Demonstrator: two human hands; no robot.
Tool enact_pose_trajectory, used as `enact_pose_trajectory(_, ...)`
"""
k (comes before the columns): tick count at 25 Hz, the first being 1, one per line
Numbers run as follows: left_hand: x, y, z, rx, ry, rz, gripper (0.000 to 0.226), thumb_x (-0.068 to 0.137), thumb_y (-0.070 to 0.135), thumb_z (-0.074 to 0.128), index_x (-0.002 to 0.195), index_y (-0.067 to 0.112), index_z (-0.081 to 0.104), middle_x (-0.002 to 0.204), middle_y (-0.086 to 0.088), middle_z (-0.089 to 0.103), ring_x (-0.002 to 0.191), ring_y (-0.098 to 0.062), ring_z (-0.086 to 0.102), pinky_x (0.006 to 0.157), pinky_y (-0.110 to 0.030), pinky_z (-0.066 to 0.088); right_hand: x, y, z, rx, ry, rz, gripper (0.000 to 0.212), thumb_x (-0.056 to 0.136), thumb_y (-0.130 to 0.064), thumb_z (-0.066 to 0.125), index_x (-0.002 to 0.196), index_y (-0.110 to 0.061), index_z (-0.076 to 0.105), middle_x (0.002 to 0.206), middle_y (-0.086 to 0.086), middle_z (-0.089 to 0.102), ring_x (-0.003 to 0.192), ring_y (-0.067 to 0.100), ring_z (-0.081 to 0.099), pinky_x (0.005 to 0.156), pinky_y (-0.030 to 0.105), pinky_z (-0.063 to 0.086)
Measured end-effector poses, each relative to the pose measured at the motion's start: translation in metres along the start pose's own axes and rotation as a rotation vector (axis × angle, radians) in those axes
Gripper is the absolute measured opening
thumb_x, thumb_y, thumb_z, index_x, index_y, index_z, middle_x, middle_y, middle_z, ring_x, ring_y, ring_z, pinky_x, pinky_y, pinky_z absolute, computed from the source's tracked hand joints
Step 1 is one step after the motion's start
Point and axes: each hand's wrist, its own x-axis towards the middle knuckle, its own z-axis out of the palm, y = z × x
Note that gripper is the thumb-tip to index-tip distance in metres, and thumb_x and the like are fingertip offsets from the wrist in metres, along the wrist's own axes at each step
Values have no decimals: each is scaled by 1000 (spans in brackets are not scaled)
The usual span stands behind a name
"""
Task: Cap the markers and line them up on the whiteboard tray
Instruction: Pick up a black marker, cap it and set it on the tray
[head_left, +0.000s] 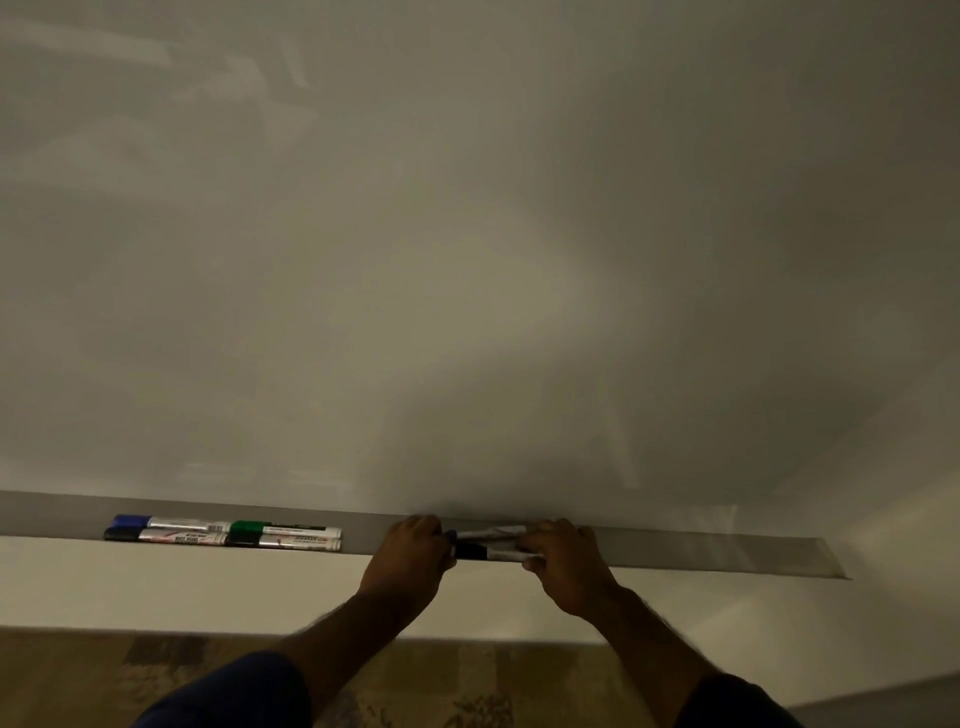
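Note:
A grey whiteboard tray (675, 551) runs along the bottom of the whiteboard. At its left lie several capped markers in two rows: a blue-capped marker (171, 522), a black-capped marker (166, 535), a green-capped marker (285, 529) and another dark-capped one (283, 541). In the middle of the tray two more markers (488, 543) lie side by side, one with a black cap, one with a bluish cap. My left hand (413, 545) grips their cap ends. My right hand (563, 551) holds their barrel ends.
The whiteboard (467, 260) fills the upper view. Below the tray is a pale wall (208, 587), then patterned carpet (415, 686). The tray ends at the right (831, 561).

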Motion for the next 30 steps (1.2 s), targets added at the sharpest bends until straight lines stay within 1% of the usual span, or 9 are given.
enact_pose_trajectory(4, -3, 2, 0, -88, 37, -8, 36, 87, 41, 58, 121, 27, 55, 120, 5, 58, 111, -16, 50, 97, -29, 37, -2, 2, -7, 17, 9, -16, 28, 96, -26, 47, 122, -29, 58, 122, 0, 57, 116, 24, 45, 97, 39, 30)
enact_pose_trajectory(6, -2, 7, -3, -128, 40, 40, 39, 89, 39, 56, 125, 26, 52, 122, 5, 59, 111, -17, 52, 100, -32, 39, -1, -5, -11, 43, 34, -60, 27, 96, -23, 48, 120, -27, 59, 117, 3, 58, 111, 25, 47, 93, 37, 32)
enact_pose_trajectory(9, 0, 6, -16, -114, 34, 85, 19, 93, 27, 49, 111, 28, 57, 106, 3, 62, 92, -12, 50, 85, -24, 42, 2, -16, -21, 125, 69, -145, 25, 95, -17, 49, 116, -18, 62, 111, 8, 59, 105, 27, 53, 87, 36, 39)
enact_pose_trajectory(12, 1, -19, -41, -94, 74, 53, 16, 92, 21, 49, 103, 25, 59, 101, 2, 62, 87, -10, 49, 77, -21, 37, 0, -11, -38, 215, 141, -164, 22, 93, -11, 52, 110, -10, 65, 104, 14, 61, 97, 30, 57, 84, 38, 47)
enact_pose_trajectory(15, -5, -51, -81, -101, 144, 69, 15, 91, 23, 56, 102, 22, 65, 98, 0, 65, 90, -17, 57, 78, -25, 41, -2, -8, -61, 244, 255, -144, 18, 91, -10, 56, 105, -10, 66, 99, 14, 61, 90, 30, 59, 79, 38, 50)
enact_pose_trajectory(19, -17, -63, -150, -115, 296, 136, 15, 78, 18, 74, 93, 22, 72, 86, 1, 68, 77, -18, 63, 68, -28, 48, -5, -34, -98, 279, 376, -212, 16, 91, -9, 58, 105, -12, 66, 96, 10, 61, 84, 25, 60, 74, 38, 52)
enact_pose_trajectory(25, -28, -57, -265, -125, 506, 167, 25, 76, 26, 76, 100, 26, 69, 87, 12, 65, 73, -1, 54, 63, -7, 37, -18, -92, -181, 257, 554, -345, 18, 93, -11, 55, 108, -14, 64, 92, 2, 56, 79, 16, 53, 69, 33, 48)
enact_pose_trajectory(27, -34, -53, -298, -129, 560, 165, 26, 76, 28, 76, 101, 27, 69, 87, 16, 65, 71, 2, 53, 62, -7, 38, -26, -111, -210, 246, 607, -377, 19, 93, -11, 55, 109, -14, 64, 92, 1, 55, 79, 15, 52, 68, 30, 47)
enact_pose_trajectory(30, -40, -45, -343, -156, 637, 192, 24, 75, 27, 76, 98, 29, 70, 87, 19, 64, 70, -3, 56, 59, -6, 40, -38, -133, -250, 233, 675, -417, 20, 93, -11, 54, 110, -15, 64, 93, 0, 55, 80, 15, 52, 69, 31, 46)
